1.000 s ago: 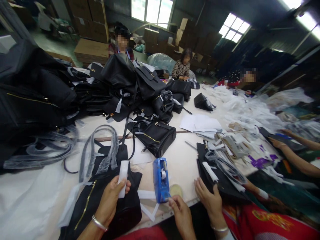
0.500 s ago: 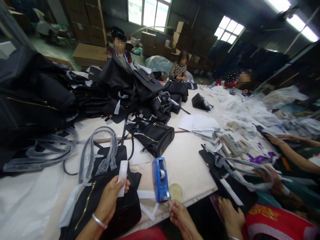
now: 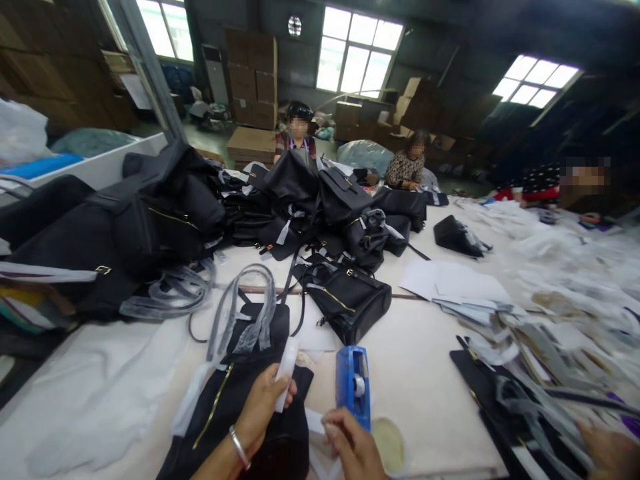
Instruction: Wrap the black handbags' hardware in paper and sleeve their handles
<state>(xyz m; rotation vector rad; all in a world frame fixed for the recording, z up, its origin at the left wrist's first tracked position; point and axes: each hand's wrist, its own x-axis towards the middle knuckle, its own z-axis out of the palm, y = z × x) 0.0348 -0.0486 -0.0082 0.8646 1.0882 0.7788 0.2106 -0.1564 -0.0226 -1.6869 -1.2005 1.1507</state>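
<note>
My left hand (image 3: 265, 400) is closed around a white strip (image 3: 287, 373), thumb on top, above a black leather bag (image 3: 215, 413) with a gold zipper. The bag lies on the table, its handles (image 3: 243, 303) wrapped in clear plastic film. Just left of the blue tape dispenser (image 3: 345, 377) is my right hand (image 3: 353, 443), thumb and fingers pinched together. Whatever small thing it may pinch does not show clearly. White paper strips (image 3: 316, 423) lie partly hidden behind that hand. Close to the dispenser sits a round yellowish disc (image 3: 389, 445).
Black bags (image 3: 165, 207) are heaped at left and centre, with one bag (image 3: 350, 300) beyond the dispenser. White sheets (image 3: 450, 283) and plastic wrapping (image 3: 565, 247) cover the right side. A co-worker's hand (image 3: 610, 450) is at another black bag (image 3: 505, 413).
My right hand has left the dispenser's front end and moved left, nearer my left hand. The left hand still holds the white strip. The view has swung left.
</note>
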